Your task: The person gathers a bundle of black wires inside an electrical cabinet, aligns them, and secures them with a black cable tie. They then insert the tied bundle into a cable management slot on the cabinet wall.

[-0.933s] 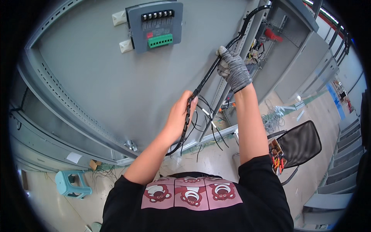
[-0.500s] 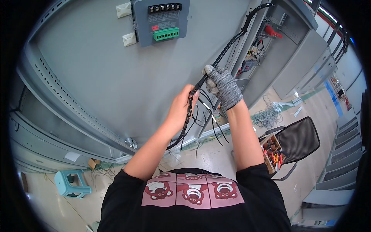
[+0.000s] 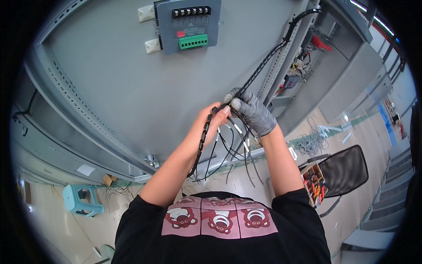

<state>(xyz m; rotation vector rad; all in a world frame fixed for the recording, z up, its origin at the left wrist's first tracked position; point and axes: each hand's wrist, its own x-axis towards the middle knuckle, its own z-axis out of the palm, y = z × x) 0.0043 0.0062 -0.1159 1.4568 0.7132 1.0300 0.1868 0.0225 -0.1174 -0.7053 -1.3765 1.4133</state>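
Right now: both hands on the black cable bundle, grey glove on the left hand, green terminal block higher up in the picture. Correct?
One slip: the head view shows the grey glove on the right hand; the left hand is bare. Both are on the black cable bundle, and the green terminal block is higher up in the picture.

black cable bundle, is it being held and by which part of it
The bare left hand and gloved right hand hold the black cable bundle side by side, partway along, close to where loose wires branch off.
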